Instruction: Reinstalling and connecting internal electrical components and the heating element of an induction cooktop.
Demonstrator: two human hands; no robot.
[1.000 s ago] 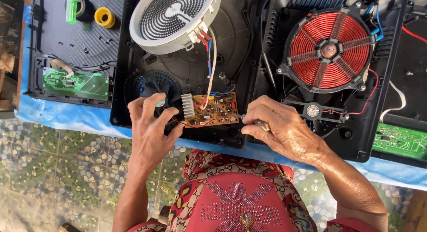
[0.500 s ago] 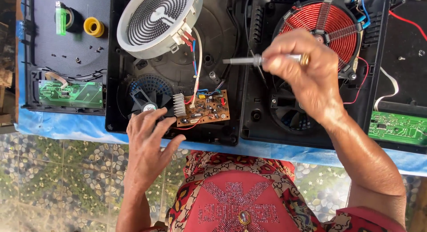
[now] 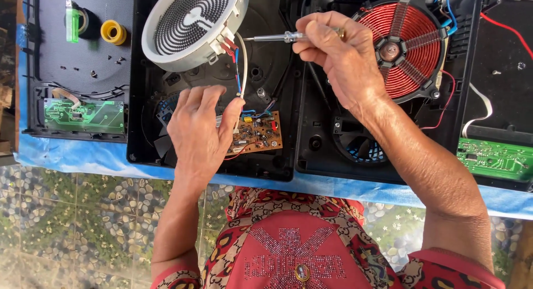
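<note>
Blue-covered table (image 3: 83,156) | one screwdriver (image 3: 275,37), right hand (image 3: 341,56) | one brown board (image 3: 256,135), left hand (image 3: 200,133)

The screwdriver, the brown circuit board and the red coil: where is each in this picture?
screwdriver (image 3: 269,37), head view, on its bare metal shaft, left of the right hand (image 3: 338,56) holding it.
brown circuit board (image 3: 260,135), head view, on its component-covered face, beside the left hand (image 3: 200,133).
red coil (image 3: 408,47), head view, on its copper windings.
</note>
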